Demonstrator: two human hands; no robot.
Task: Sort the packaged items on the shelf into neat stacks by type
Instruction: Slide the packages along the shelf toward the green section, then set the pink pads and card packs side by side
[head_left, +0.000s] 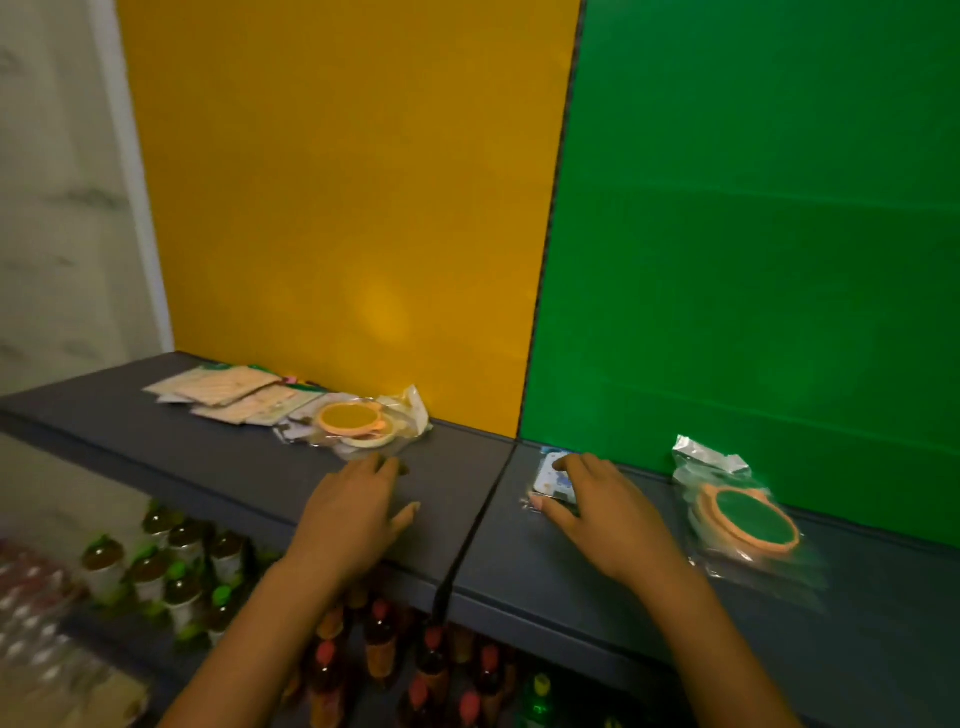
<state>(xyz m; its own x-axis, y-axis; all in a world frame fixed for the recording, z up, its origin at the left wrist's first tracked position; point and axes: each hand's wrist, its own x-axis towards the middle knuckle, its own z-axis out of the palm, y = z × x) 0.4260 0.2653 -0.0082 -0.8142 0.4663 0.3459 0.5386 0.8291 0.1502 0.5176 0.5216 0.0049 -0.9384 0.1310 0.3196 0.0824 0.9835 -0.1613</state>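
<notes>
Currently the right hand (597, 512) pinches a small flat blue-and-white printed packet in clear film (553, 475) lying on the grey shelf (467, 519) by the panel seam; the left hand (353, 506) hangs released, fingers relaxed, just short of the clear bag of orange rings (358, 423). Judging by looks the packet is light and thin with slippery film, so pinch its edges, not the flat face. A second clear bag with an orange ring (743, 519) sits to the right.
</notes>
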